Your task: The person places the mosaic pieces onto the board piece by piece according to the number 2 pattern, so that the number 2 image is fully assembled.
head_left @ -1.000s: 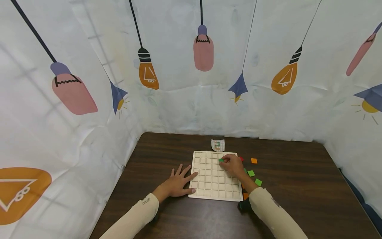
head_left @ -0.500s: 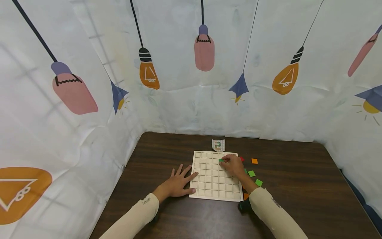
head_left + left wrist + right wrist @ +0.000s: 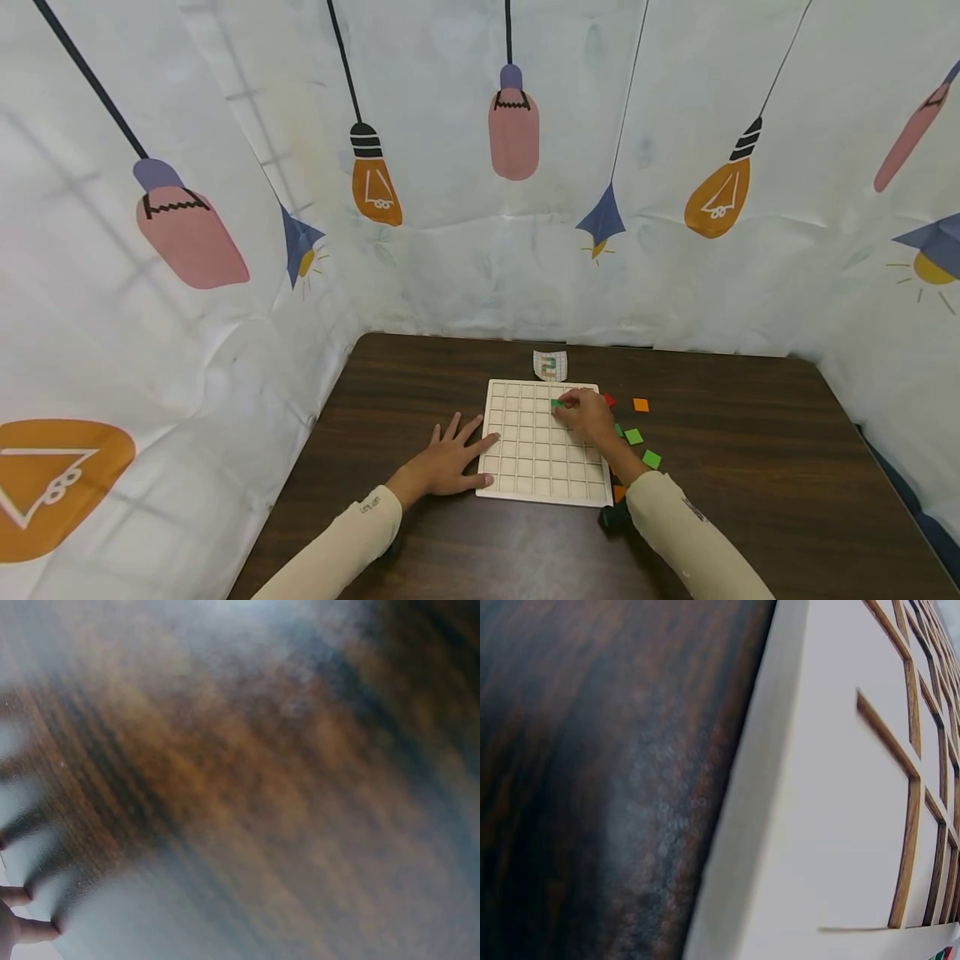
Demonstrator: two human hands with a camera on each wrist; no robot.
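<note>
A white board with a grid of square cells [image 3: 534, 454] lies on the dark wooden table [image 3: 420, 550]. My left hand [image 3: 444, 462] rests at its left edge with the fingers spread, thumb and a finger touching the board. Over the upper right part of the grid, my right hand [image 3: 588, 417] pinches a small green tile [image 3: 557, 403] between thumb and fingers. The left wrist view catches only some fingertips [image 3: 34, 928] at the lower left. In the right wrist view the board's rim [image 3: 761, 825] and grid fill the right side, and the hand is out of sight.
Right of the board lie an orange tile [image 3: 641, 405], light green tiles [image 3: 652, 459] and a red piece [image 3: 609, 400], with others partly behind the right forearm. A small patterned card [image 3: 550, 366] sits beyond the board. A printed cloth [image 3: 465, 283] hangs behind the table.
</note>
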